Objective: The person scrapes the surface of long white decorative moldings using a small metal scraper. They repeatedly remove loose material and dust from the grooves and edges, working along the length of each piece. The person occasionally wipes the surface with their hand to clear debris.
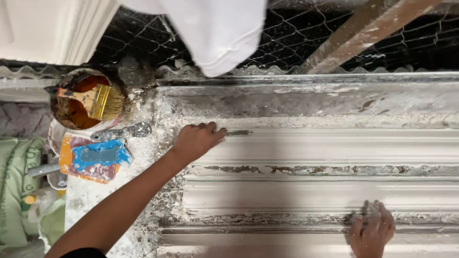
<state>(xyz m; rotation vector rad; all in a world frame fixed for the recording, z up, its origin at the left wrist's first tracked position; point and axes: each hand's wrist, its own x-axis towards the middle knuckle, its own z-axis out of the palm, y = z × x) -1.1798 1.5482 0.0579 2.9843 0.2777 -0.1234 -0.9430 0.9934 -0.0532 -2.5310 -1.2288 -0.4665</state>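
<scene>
Your plaster-caked mould bench (306,102) sits before wire mesh (296,48). Your left hand (196,141) curls closed round a thin metal tool (238,133), lying horizontally, tip rightward beyond your fingertips. Your right hand (372,230) presses flat, fingers spread.

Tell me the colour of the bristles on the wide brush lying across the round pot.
The wide brush has yellowish-tan bristles, seen in the head view, across the round pot.
</scene>
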